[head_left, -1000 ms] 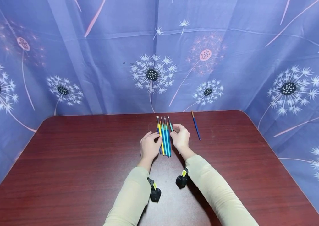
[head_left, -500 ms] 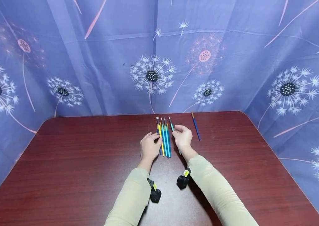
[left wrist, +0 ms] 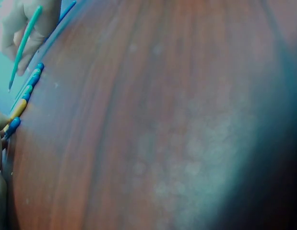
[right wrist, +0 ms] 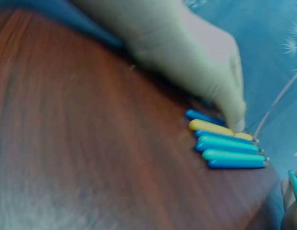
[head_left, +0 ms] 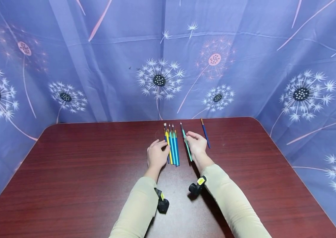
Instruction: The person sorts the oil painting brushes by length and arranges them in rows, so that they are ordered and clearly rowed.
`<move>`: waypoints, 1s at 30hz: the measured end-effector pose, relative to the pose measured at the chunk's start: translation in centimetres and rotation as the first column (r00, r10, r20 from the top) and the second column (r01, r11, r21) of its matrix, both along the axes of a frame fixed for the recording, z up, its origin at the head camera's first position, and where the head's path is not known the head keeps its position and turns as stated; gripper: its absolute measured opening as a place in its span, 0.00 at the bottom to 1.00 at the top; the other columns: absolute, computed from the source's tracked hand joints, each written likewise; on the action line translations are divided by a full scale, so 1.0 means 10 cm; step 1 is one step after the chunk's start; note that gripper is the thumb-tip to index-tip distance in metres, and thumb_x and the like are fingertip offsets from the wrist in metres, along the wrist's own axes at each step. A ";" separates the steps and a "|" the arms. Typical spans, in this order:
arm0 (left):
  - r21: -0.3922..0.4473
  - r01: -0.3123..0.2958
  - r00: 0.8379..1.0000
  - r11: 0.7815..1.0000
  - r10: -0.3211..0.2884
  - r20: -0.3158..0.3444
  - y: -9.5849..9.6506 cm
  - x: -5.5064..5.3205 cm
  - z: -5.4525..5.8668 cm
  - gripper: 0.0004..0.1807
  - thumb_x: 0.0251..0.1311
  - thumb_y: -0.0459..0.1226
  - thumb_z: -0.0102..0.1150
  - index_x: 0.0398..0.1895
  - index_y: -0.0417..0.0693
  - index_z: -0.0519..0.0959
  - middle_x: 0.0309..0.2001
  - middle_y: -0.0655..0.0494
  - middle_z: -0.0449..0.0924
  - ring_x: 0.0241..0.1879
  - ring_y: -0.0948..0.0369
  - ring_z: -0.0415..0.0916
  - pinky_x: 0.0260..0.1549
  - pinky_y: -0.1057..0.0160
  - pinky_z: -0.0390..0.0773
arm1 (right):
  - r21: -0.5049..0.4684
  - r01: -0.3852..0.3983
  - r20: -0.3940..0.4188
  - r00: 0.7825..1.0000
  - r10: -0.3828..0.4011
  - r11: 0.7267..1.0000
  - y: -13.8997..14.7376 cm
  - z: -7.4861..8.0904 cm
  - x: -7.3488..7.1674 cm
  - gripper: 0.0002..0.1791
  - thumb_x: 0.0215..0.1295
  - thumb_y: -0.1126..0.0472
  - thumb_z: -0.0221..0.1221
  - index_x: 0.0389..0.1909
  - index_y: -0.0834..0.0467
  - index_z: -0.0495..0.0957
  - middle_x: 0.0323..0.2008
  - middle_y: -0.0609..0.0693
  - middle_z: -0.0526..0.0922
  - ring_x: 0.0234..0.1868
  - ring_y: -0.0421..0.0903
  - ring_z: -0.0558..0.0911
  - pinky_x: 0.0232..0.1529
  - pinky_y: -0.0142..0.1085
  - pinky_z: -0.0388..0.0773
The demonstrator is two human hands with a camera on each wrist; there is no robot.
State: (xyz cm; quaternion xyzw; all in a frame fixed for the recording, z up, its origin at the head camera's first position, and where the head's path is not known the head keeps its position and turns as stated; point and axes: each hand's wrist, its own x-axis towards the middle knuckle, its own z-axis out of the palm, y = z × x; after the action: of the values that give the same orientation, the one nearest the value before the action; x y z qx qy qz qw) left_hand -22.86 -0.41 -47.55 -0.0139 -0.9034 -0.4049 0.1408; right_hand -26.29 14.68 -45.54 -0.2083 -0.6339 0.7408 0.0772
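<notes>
My right hand (head_left: pixel 197 146) pinches a green paintbrush (head_left: pixel 189 151), its bristles toward the back of the table. In the left wrist view this green paintbrush (left wrist: pixel 26 43) slants across the right-hand fingers (left wrist: pixel 38 38). My left hand (head_left: pixel 157 154) is at the left side of a row of paintbrushes, its fingertips and thumb on a yellow paintbrush (head_left: pixel 171 158). The right wrist view shows a left-hand fingertip right on the yellow handle (right wrist: pixel 206 125), beside a dark blue one (right wrist: pixel 198 115). Blue and turquoise paintbrushes (head_left: pixel 177 152) lie side by side to its right.
A single blue paintbrush (head_left: pixel 205 134) with brown bristles lies to the right of my right hand. The reddish-brown wooden table (head_left: pixel 81 172) ends at a purple-blue curtain (head_left: pixel 111 82) with dandelion prints. A black wrist camera (head_left: pixel 197 186) hangs under each forearm.
My right hand has moved to the right with the green paintbrush, drawing it away from the row. More of its handle shows now. My left hand has stayed in place.
</notes>
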 end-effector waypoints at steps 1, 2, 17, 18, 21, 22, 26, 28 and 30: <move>-0.001 -0.001 1.000 1.000 0.001 -0.003 0.00 0.00 0.00 0.14 0.60 0.42 0.59 0.46 0.47 0.84 0.52 0.55 0.82 0.64 0.55 0.69 0.61 0.50 0.66 | -0.060 0.003 0.005 1.000 -0.003 0.998 0.02 0.02 0.01 0.21 0.56 0.74 0.55 0.53 0.68 0.76 0.48 0.59 0.81 0.39 0.40 0.83 0.41 0.28 0.81; -0.003 -0.001 1.000 1.000 0.001 -0.005 0.00 0.00 0.00 0.14 0.60 0.42 0.59 0.46 0.47 0.84 0.52 0.55 0.82 0.64 0.55 0.69 0.61 0.50 0.66 | -0.119 0.004 0.012 1.000 -0.003 0.993 0.03 0.03 0.01 0.22 0.57 0.74 0.55 0.55 0.68 0.75 0.48 0.59 0.81 0.39 0.40 0.84 0.43 0.29 0.82; 0.005 0.000 1.000 1.000 0.000 -0.012 0.00 -0.01 -0.02 0.14 0.60 0.41 0.59 0.46 0.46 0.84 0.52 0.54 0.82 0.64 0.55 0.69 0.61 0.49 0.66 | -0.397 -0.034 0.114 0.990 0.086 0.917 0.24 0.11 0.12 0.32 0.59 0.73 0.57 0.66 0.59 0.66 0.62 0.60 0.73 0.38 0.37 0.85 0.52 0.29 0.78; 0.005 0.002 1.000 1.000 -0.002 -0.012 0.00 -0.01 -0.02 0.14 0.59 0.41 0.59 0.46 0.46 0.84 0.52 0.54 0.82 0.64 0.55 0.69 0.61 0.49 0.66 | -0.384 -0.030 0.122 0.989 0.082 0.923 0.25 0.12 0.13 0.32 0.59 0.72 0.57 0.66 0.59 0.66 0.61 0.60 0.74 0.39 0.37 0.85 0.51 0.29 0.78; 0.016 0.005 1.000 1.000 -0.005 -0.026 -0.01 0.00 -0.01 0.14 0.59 0.40 0.60 0.45 0.46 0.85 0.51 0.53 0.82 0.63 0.54 0.70 0.60 0.49 0.67 | -0.357 -0.022 0.128 0.989 0.072 0.934 0.29 0.14 0.14 0.31 0.58 0.72 0.57 0.64 0.59 0.68 0.59 0.59 0.76 0.41 0.39 0.86 0.50 0.29 0.79; 0.019 0.006 1.000 1.000 -0.005 -0.031 -0.01 0.00 -0.01 0.13 0.59 0.40 0.60 0.45 0.45 0.85 0.51 0.53 0.83 0.63 0.54 0.70 0.60 0.48 0.67 | -0.350 -0.024 0.128 0.989 0.073 0.936 0.30 0.14 0.15 0.30 0.58 0.72 0.57 0.64 0.59 0.68 0.59 0.59 0.76 0.41 0.39 0.86 0.50 0.29 0.79; 0.021 0.005 0.999 1.000 -0.004 -0.042 -0.01 0.00 -0.01 0.13 0.58 0.39 0.60 0.44 0.45 0.85 0.50 0.53 0.83 0.62 0.53 0.70 0.60 0.48 0.67 | -0.321 -0.034 0.124 0.989 0.077 0.946 0.37 0.18 0.18 0.29 0.58 0.73 0.55 0.64 0.60 0.69 0.61 0.60 0.74 0.40 0.38 0.86 0.48 0.29 0.79; 0.020 0.004 0.999 1.000 -0.004 -0.033 -0.01 0.00 -0.01 0.13 0.59 0.40 0.60 0.44 0.45 0.85 0.51 0.53 0.83 0.63 0.54 0.70 0.60 0.48 0.67 | -0.308 -0.031 0.124 0.990 0.072 0.951 0.40 0.19 0.19 0.28 0.58 0.73 0.54 0.63 0.60 0.69 0.62 0.60 0.73 0.38 0.38 0.86 0.48 0.29 0.80; 0.018 0.004 1.000 1.000 -0.004 -0.022 0.00 0.00 -0.01 0.14 0.59 0.40 0.59 0.45 0.46 0.85 0.51 0.54 0.83 0.63 0.54 0.70 0.61 0.49 0.67 | -0.296 -0.029 0.126 0.990 0.070 0.955 0.43 0.20 0.20 0.28 0.59 0.73 0.53 0.63 0.61 0.69 0.62 0.61 0.72 0.36 0.37 0.86 0.47 0.29 0.80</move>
State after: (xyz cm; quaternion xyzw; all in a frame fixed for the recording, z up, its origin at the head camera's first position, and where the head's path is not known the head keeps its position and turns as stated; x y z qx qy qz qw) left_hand -22.89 -0.44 -47.66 -0.0189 -0.8980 -0.4131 0.1501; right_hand -24.31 19.01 -43.55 -0.2512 -0.5258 0.8125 -0.0163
